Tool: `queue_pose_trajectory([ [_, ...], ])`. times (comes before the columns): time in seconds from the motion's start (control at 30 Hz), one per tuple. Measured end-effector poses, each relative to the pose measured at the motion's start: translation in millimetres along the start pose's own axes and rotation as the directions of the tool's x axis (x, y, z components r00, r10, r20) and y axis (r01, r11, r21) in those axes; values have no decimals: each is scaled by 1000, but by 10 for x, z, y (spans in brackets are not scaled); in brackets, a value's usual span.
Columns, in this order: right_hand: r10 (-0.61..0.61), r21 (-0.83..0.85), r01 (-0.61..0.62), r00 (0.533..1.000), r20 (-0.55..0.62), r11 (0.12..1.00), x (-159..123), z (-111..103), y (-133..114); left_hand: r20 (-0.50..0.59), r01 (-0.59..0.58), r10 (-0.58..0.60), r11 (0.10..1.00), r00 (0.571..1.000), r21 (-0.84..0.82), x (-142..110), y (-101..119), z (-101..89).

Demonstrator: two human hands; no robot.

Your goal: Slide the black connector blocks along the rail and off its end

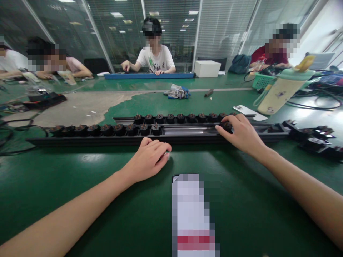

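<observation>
A black rail lies on a green table, just beyond the wearer's two bare hands, its long axis running left to right across the view. Its left end reaches well past the left hand, and its right end lies beyond the right hand. Round black sockets fill the left half of its channel in a row, coppery parts facing up; a shiny bare stretch of channel follows. At the right of that stretch, the right thumb and fingers close around a dark round part, which sits between them over the channel; which way it faces is hidden. The left fingers are curled at the near side of the rail, a small pale bit showing by the thumb; whether they grip it, or touch the rail, cannot be told. A second row of sockets runs parallel just behind. Loose black parts cluster by the rail's right end. Nearer the wearer, a phone with a blurred screen lies below the hands.
</observation>
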State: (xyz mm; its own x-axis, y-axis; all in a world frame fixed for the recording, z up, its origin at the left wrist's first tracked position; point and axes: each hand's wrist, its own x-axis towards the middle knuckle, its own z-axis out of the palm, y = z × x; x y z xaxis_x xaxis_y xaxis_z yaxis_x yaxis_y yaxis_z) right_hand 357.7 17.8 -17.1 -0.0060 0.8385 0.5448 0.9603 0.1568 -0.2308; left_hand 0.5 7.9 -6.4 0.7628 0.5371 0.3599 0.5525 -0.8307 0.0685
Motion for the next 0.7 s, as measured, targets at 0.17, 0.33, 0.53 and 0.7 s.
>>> queue_pose_trajectory([
  [0.17,22,12,-22,999,31,1000,17,-5,22,-3,-5,5,1000,1000,-4,-3,-7,5],
  [0.33,50,13,-51,997,54,999,29,-47,-19,9,2,-2,1000,1000,-3,5,2,2],
  [0.53,75,-7,-75,996,45,997,34,-80,-13,12,5,-4,1000,1000,-11,10,4,-7],
  [0.7,74,-28,-73,997,25,997,40,-85,30,1,6,-6,1000,1000,-10,3,1,0],
])
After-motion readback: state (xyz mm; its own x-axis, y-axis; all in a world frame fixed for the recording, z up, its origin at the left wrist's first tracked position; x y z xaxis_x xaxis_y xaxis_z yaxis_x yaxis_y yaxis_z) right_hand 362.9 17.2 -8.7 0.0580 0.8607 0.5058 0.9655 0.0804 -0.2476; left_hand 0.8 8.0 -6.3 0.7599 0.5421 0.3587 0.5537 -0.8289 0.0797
